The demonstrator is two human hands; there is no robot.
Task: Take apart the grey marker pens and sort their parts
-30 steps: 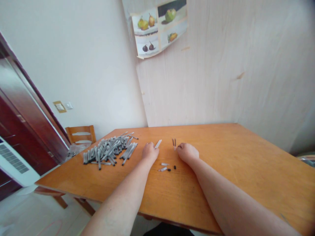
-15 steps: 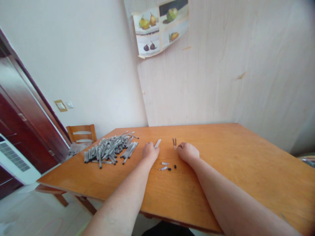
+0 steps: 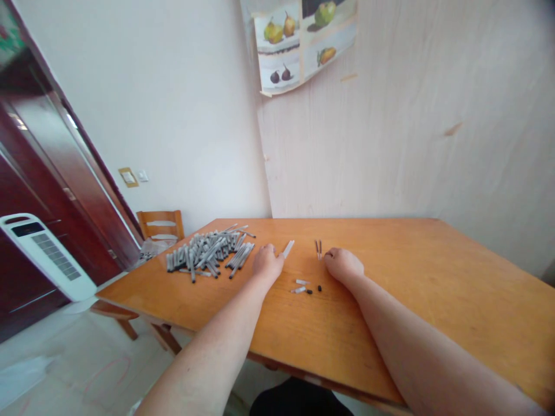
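Observation:
My left hand (image 3: 267,263) rests on the wooden table (image 3: 433,289) with its fingers curled round a white pen barrel (image 3: 288,249) that sticks out toward the wall. My right hand (image 3: 343,263) lies closed a little to the right, pinching two thin dark refills (image 3: 318,249) that point away from me. Between my wrists lie small loose pen parts (image 3: 306,286): short white pieces and black caps. A heap of several grey pens (image 3: 210,253) sits on the table left of my left hand.
A wooden chair (image 3: 159,225) stands behind the table's left corner. A white heater (image 3: 45,254) and a dark wooden door (image 3: 47,173) are at the left. A fruit poster (image 3: 303,40) hangs on the wall. The table's near edge runs under my forearms.
Only the view has shifted, panning left and slightly up. Both hands keep the same grip and place on the table.

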